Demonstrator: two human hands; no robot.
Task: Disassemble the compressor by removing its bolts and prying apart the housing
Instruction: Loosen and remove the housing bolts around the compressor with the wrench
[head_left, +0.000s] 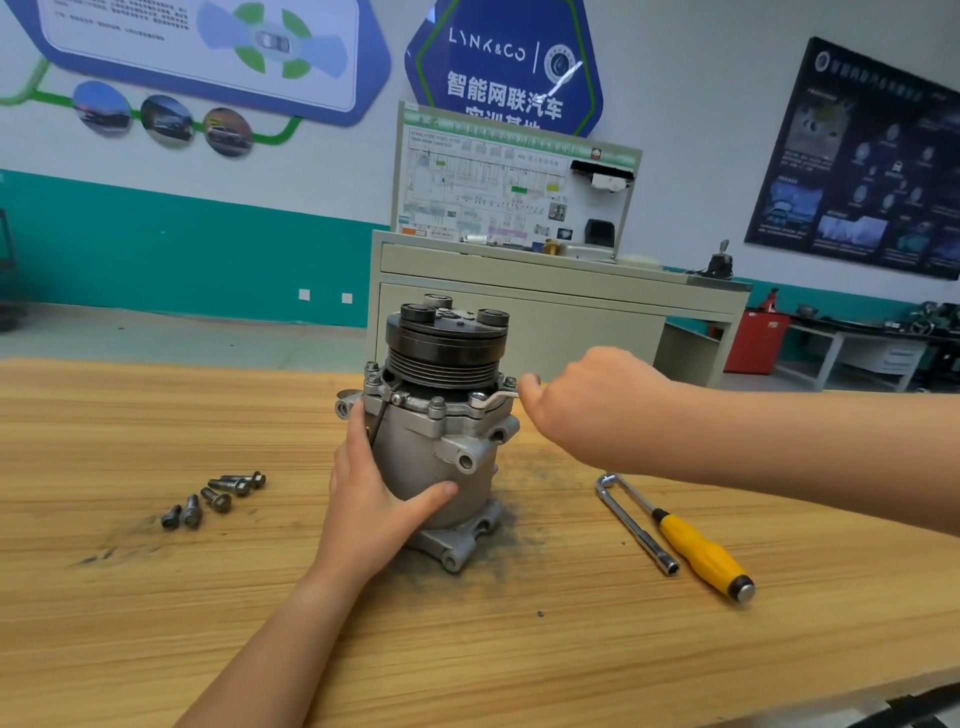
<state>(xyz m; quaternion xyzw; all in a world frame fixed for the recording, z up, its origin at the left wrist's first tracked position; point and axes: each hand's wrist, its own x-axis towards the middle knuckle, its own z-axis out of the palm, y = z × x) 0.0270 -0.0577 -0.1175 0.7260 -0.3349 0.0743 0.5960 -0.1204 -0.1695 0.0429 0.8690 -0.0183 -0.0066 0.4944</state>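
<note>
A grey metal compressor (431, 457) stands upright on the wooden table (260, 597), its black pulley (447, 343) on top. My left hand (374, 504) wraps the housing from the left, thumb across its front. My right hand (587, 400) is closed on a small bent metal key (496, 399) whose short end sits in a bolt (477, 401) on the upper flange. Other bolts (436, 406) stand around that flange. Several removed bolts (218, 496) lie on the table to the left.
An L-shaped socket wrench (634, 519) and a yellow-handled screwdriver (701, 556) lie on the table at the right. Dark grit surrounds the compressor's base. A grey cabinet with a training board (519, 291) stands behind the table.
</note>
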